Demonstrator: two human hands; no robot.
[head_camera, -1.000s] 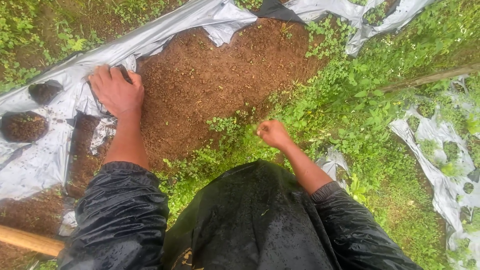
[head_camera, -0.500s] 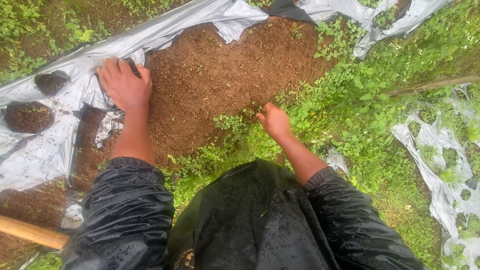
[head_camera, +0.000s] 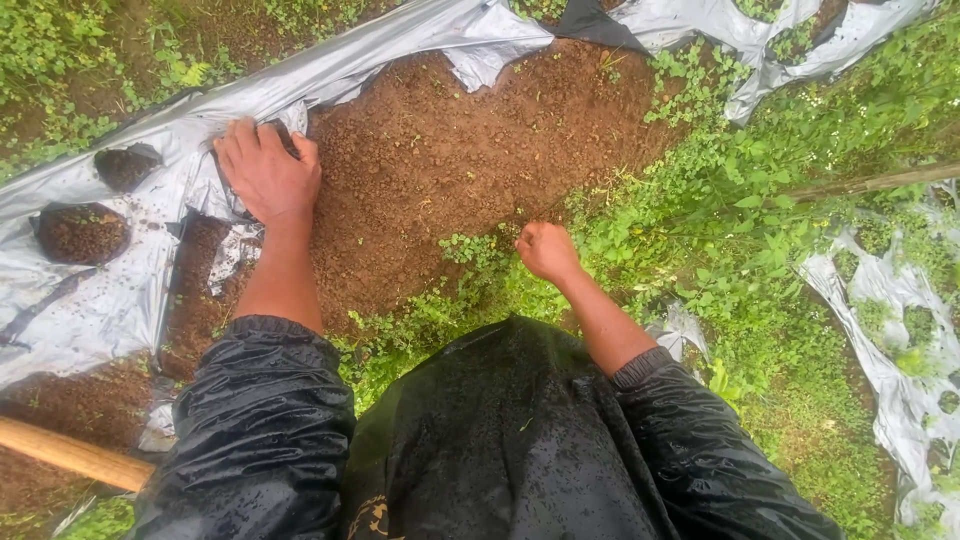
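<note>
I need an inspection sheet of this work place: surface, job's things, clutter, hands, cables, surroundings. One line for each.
Surface: raised bed of bare brown soil, weeds along its near edge.
Job's things: torn silver plastic sheet with holes showing soil.
Clutter: wooden handle at lower left.
Hands: left hand flat on the sheet's edge; right hand fisted in the weeds.
Cables: nothing seen.
Surroundings: green ground plants, more sheet at right.

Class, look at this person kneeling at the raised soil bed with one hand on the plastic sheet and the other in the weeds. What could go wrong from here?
1. The left hand presses on the torn silver plastic sheet; leaning harder might rip it further.
2. The right hand is closed among low weeds at the soil bed edge; stems may snap, leaving roots behind.
3. The jacket sleeve looks wet, so hands could slip.
</note>
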